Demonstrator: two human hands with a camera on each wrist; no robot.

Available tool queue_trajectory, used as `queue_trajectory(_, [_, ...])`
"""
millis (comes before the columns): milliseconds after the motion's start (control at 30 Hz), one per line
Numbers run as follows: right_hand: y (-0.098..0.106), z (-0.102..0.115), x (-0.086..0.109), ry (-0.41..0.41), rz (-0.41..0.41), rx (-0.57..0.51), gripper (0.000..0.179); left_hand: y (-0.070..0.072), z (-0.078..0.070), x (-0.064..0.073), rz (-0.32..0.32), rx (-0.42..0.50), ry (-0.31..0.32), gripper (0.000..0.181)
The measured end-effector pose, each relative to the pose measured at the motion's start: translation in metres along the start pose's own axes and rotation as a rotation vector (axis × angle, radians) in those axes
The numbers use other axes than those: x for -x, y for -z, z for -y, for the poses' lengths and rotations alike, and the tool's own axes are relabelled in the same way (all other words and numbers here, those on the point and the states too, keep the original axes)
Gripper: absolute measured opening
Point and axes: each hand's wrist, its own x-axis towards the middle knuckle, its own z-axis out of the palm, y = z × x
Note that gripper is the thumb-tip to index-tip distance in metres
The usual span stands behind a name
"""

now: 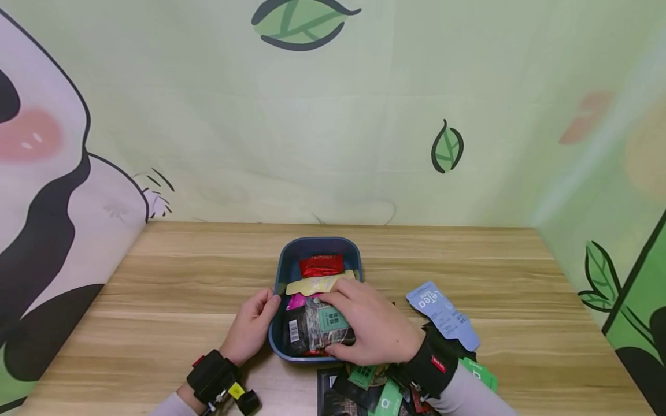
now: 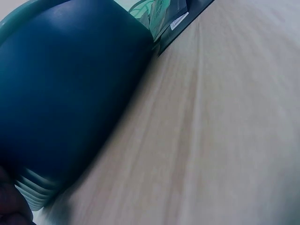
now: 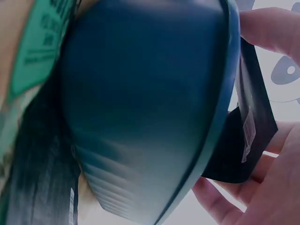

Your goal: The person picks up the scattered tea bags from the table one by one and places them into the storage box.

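Observation:
A dark blue plastic bin (image 1: 319, 247) stands on the wooden table, with packets inside. My left hand (image 1: 252, 323) grips its left rim, thumb on top; the left wrist view shows the bin's smooth outer wall (image 2: 70, 89) and ribbed end. At the bin's right side, my right hand (image 1: 372, 323) holds a black packet (image 3: 234, 154) between thumb and fingers, over the bin's near half. The packet's printed face carries a green label (image 1: 333, 319). Behind it lie a yellow packet (image 1: 312, 286) and a red packet (image 1: 321, 266), with a bit of pink packet (image 1: 296, 301) showing.
A loose pile of dark and green packets (image 1: 359, 393) lies in front of the bin, partly under my right wrist. Right of it rest a light blue packet (image 1: 442, 315) and a green packet (image 1: 480, 374). A printed backdrop (image 1: 333, 144) rises behind the table.

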Motion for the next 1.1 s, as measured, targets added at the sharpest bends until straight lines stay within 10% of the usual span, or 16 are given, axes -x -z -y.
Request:
queue_trajectory(300, [-0.002, 0.002, 0.004, -0.037, 0.082, -0.002, 0.119, 0.0, -0.001, 0.0, -0.002, -0.005, 0.002, 0.027])
queue_trajectory(1100, [0.03, -0.037, 0.068, -0.214, 0.13, 0.123, 0.114, 0.002, 0.001, 0.0, 0.017, -0.006, -0.017, 0.027])
